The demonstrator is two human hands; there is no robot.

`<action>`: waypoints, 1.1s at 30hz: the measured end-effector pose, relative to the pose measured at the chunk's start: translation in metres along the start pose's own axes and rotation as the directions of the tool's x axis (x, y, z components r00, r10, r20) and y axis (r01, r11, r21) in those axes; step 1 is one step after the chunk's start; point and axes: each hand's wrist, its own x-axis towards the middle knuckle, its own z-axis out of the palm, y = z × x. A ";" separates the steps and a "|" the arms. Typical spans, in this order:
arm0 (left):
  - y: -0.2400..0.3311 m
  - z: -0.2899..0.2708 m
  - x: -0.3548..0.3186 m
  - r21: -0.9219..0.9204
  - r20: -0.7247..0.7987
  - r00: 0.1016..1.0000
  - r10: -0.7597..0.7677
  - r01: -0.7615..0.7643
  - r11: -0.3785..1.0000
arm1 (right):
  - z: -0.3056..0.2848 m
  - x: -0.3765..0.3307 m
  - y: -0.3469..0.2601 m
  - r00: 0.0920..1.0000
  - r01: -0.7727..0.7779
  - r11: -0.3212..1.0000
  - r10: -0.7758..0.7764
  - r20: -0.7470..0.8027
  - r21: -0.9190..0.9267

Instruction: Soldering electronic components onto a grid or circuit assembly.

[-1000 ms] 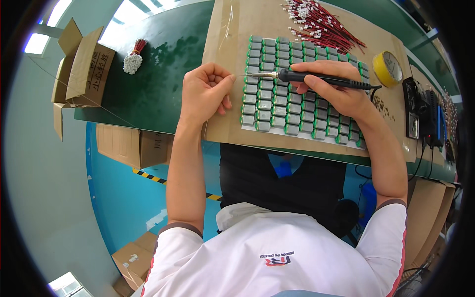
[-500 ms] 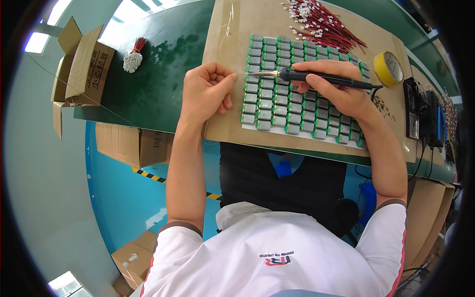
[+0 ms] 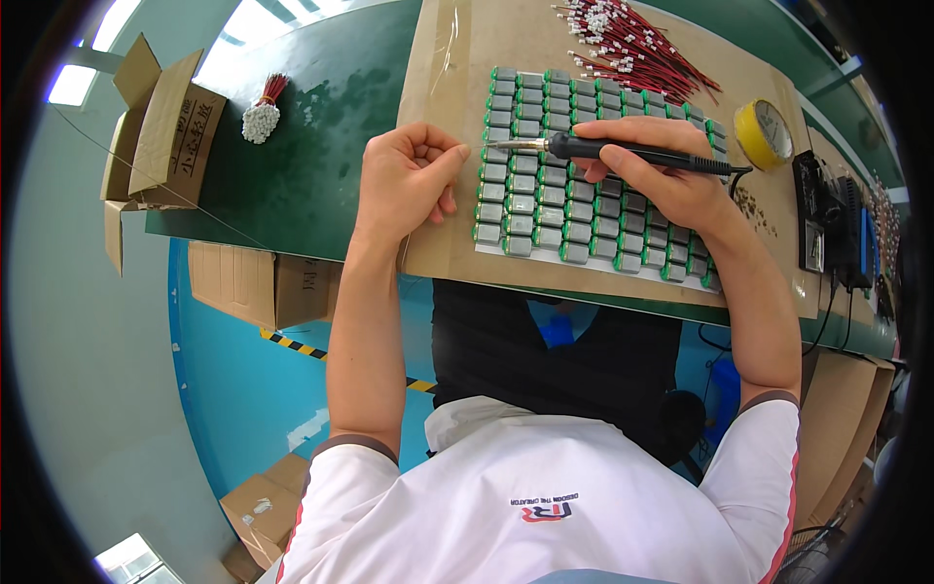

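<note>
Resting between right fingers (image 3: 623, 161): soldering iron (image 3: 632, 152)

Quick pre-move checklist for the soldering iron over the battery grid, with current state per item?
1. Right hand grips the soldering iron firmly: ok.
2. Iron tip sits over the upper left rows of the battery grid: ok.
3. Tip touching a terminal: cannot tell, too small.
4. Left hand clear of the tip, fist resting on the cardboard sheet beside the grid: ok.
5. Solder wire in the left hand: cannot tell; a thin strand seems to run below the wrist.
6. Red wires heaped clear of the grid: ok.
</note>
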 end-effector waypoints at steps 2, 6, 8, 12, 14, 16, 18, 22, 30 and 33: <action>0.000 0.000 0.000 0.021 -0.005 1.000 0.004 -0.004 1.000 | 0.000 0.000 0.001 1.000 0.009 1.000 -0.009 0.003 0.001; 0.001 0.001 -0.002 -0.029 -0.020 1.000 0.004 -0.004 1.000 | -0.001 -0.001 0.002 1.000 -0.003 1.000 0.004 -0.006 0.021; 0.000 -0.001 -0.003 -0.067 -0.039 0.999 0.017 -0.020 0.998 | -0.001 -0.002 0.002 1.000 -0.012 0.999 0.013 -0.015 0.033; 0.000 -0.002 -0.003 -0.056 -0.015 1.000 0.019 -0.020 0.998 | -0.001 -0.002 0.001 1.000 -0.019 0.999 0.020 -0.012 0.036; 0.000 -0.002 -0.003 -0.041 -0.012 1.000 0.024 -0.024 0.999 | -0.001 -0.002 0.001 1.000 -0.018 0.999 0.018 -0.012 0.043; 0.000 -0.002 -0.003 -0.048 -0.005 1.000 0.023 -0.024 0.999 | -0.001 -0.002 0.001 1.000 -0.005 0.998 0.005 -0.008 0.055; 0.000 -0.003 -0.003 -0.054 0.002 1.000 0.022 -0.022 0.998 | -0.002 -0.001 0.000 1.000 0.004 0.999 -0.004 0.011 0.043; -0.001 -0.004 -0.002 -0.010 0.024 0.999 0.031 -0.031 0.999 | -0.004 -0.001 0.000 0.999 0.009 1.000 -0.010 0.046 0.014; -0.001 -0.002 -0.002 0.016 0.023 0.999 0.031 -0.031 0.999 | -0.003 0.000 0.000 0.999 0.012 1.000 -0.013 0.053 0.019; 0.000 -0.002 -0.002 0.035 0.021 0.999 0.031 -0.031 0.999 | -0.003 -0.001 0.001 0.998 0.014 1.000 -0.015 0.056 0.024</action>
